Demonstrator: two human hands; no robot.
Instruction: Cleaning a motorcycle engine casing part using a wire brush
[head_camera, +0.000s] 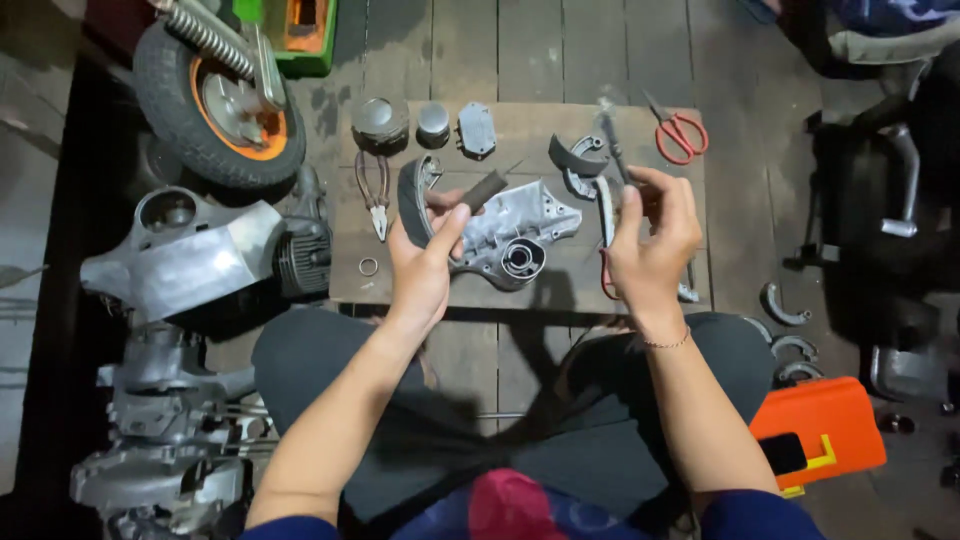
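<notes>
While both hands work, pliers (374, 192) and scissors (680, 135) flank them.

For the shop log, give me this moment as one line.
left hand: holds curved brake shoe | right hand: holds thin tool | below: metal cover plate on board | nearby: pliers, red scissors

Overhead light falls brightest on the central board (520, 285) and both forearms, fading to deep shadow at the left and right edges. Metal parts show soft glare. Wide-angle distortion bends the floor planks (560, 50); focus is slightly soft throughout.
</notes>
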